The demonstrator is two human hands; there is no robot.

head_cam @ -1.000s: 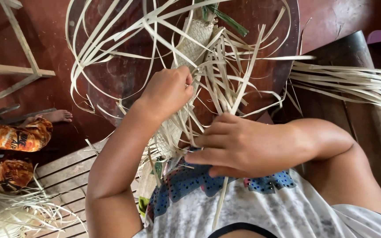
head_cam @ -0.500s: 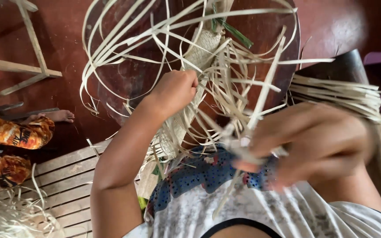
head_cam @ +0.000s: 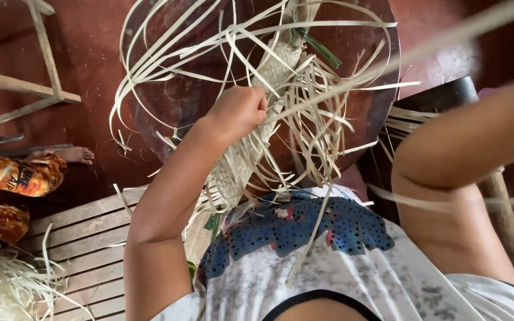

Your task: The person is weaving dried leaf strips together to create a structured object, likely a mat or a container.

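Weave [head_cam: 251, 148] of pale strips hangs upright before the chest, over a round dark tray [head_cam: 168, 101] on the red floor; left hand [head_cam: 239, 110] is fisted round its edge, pinching strips; one taut strip [head_cam: 352, 83] runs up-right; right hand is out of frame, only the forearm [head_cam: 465, 142] shows; loose strips [head_cam: 7, 285] lie by slats [head_cam: 84, 232].

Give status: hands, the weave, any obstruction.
Left hand fisted on the woven strip mat. Right hand out of frame, forearm raised; one long strip drawn taut up-right. Loose strips fan over the round tray; nothing blocks.
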